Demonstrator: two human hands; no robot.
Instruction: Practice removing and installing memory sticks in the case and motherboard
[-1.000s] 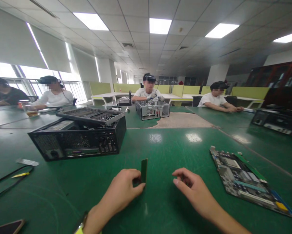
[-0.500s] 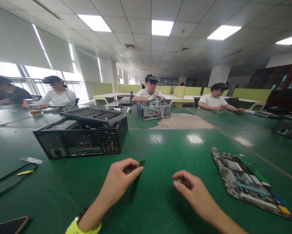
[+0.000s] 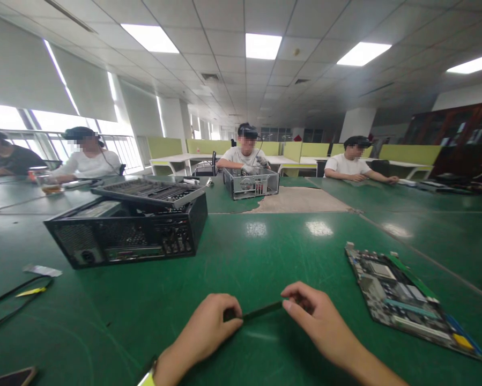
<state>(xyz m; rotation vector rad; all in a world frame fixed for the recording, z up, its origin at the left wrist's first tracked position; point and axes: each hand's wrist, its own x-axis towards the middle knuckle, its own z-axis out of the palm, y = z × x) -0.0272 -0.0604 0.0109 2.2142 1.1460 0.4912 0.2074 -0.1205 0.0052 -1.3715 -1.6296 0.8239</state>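
A thin green memory stick (image 3: 260, 310) hangs level just above the green table (image 3: 265, 252), seen edge-on. My left hand (image 3: 212, 321) pinches its left end and my right hand (image 3: 311, 313) pinches its right end. A bare motherboard (image 3: 401, 295) lies flat on the table to the right of my right hand. A black computer case (image 3: 128, 228), with its side panel laid loose on top, stands at the left beyond my left hand.
Black cables (image 3: 11, 300) and a phone (image 3: 11, 376) lie at the near left. Across the table a person works over an open metal chassis (image 3: 252, 182). Other people sit at the far left and far right. A worn patch (image 3: 301, 199) marks the table's middle.
The stick stood upright in my left hand alone, then tipped over. It now lies level between both hands, and my right hand has taken its other end.
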